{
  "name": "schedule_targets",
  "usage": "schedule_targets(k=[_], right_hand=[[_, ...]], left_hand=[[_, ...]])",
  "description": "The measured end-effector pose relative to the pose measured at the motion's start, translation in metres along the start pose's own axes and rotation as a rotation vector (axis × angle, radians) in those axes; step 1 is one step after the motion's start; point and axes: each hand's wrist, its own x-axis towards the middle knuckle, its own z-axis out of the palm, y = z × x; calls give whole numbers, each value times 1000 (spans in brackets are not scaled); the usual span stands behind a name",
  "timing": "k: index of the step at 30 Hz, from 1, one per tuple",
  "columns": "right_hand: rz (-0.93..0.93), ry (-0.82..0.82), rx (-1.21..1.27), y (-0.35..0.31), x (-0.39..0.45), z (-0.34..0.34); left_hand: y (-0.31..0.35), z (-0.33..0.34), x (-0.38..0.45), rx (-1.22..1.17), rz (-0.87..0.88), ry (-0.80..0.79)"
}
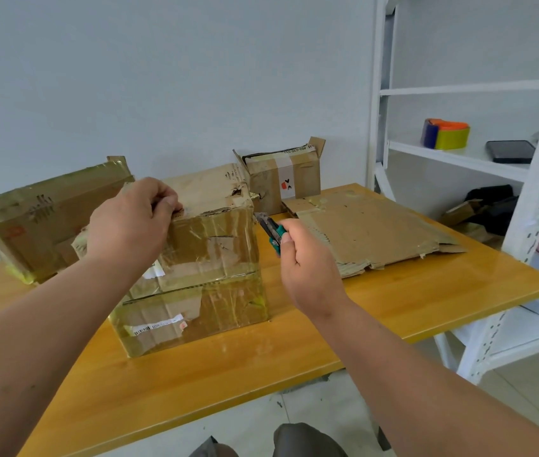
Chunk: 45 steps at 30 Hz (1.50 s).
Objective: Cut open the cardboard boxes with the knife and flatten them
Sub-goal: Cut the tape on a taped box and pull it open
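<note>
table [393,301], box [202,258], barcode label [154,325]

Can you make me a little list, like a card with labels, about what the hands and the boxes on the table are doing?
left hand: grips the top edge of the taped box
right hand: holds the green knife, blade pointing at that box's right top corner
taped box: standing, not flattened
box on the left: tilted, wrapped in tape
small box: at the back, top flaps up
flat cardboard: lying on the table, right side
shelf: tape rolls and a dark phone
</note>
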Motion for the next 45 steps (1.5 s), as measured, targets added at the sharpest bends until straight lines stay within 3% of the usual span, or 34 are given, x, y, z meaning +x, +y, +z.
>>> schedule_targets(k=[15,24,35,45], right_hand=[[-17,10,-52,-9,4,-6],[-96,45,-234,-7,-4,1],[-121,-62,-266,12,-32,4],[-165,-325,-497,29,-35,-16]], left_hand=[[-1,0,0,-13,-25,-1],[2,-1,-1,-29,-23,12],[4,-4,-2,1,-33,-19],[7,-7,-3,8,-59,-45]])
